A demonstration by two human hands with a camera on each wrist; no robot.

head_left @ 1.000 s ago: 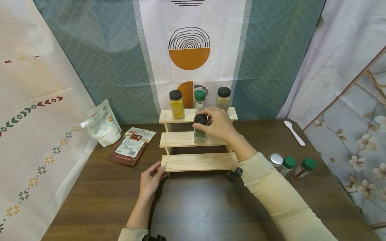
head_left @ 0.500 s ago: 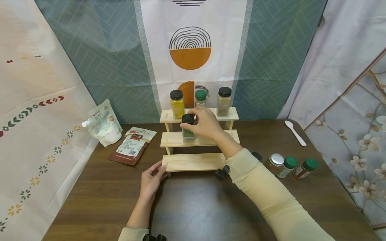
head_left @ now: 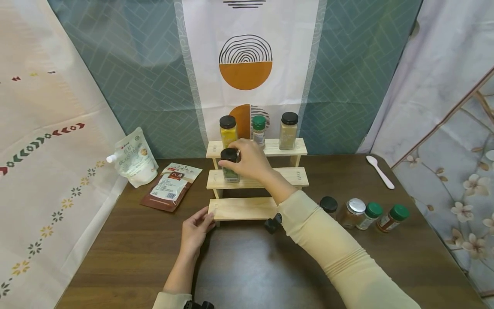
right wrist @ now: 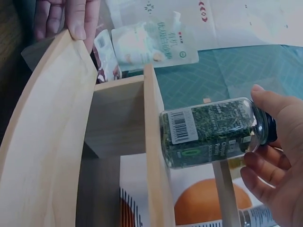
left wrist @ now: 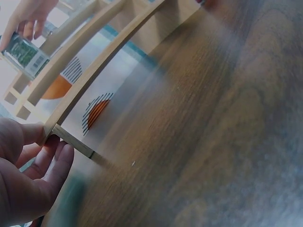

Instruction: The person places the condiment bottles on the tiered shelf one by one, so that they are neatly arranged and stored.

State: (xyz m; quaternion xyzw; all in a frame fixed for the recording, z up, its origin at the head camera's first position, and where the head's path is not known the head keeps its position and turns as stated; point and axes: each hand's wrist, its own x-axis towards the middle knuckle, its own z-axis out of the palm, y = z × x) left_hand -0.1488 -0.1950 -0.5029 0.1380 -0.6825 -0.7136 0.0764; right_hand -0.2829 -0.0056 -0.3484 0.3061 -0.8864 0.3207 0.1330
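Observation:
My right hand [head_left: 251, 159] grips the black cap of a glass spice jar [right wrist: 213, 132] filled with dried green herb flakes. The jar is upright at the left part of the wooden three-step rack's [head_left: 247, 209] middle step, and its base appears to touch the board. My left hand [head_left: 194, 231] holds the left end of the lowest step, thumb on top and fingers below, as the left wrist view shows. Along the top step stand a yellow spice jar [head_left: 228, 135], a green-capped jar [head_left: 259, 136] and a beige spice jar [head_left: 288, 135].
Right of the rack are a black-capped jar [head_left: 328, 205], a silver-lidded jar [head_left: 353, 213] and two green-capped jars, one [head_left: 369, 216] beside the other [head_left: 393, 218]. A white spoon [head_left: 380, 172] lies behind them. At left are a spouted pouch [head_left: 136, 159] and a brown packet [head_left: 170, 189].
My right hand has moved the herb jar leftward along the middle step, from its centre to near its left end. My left hand stays on the lowest step.

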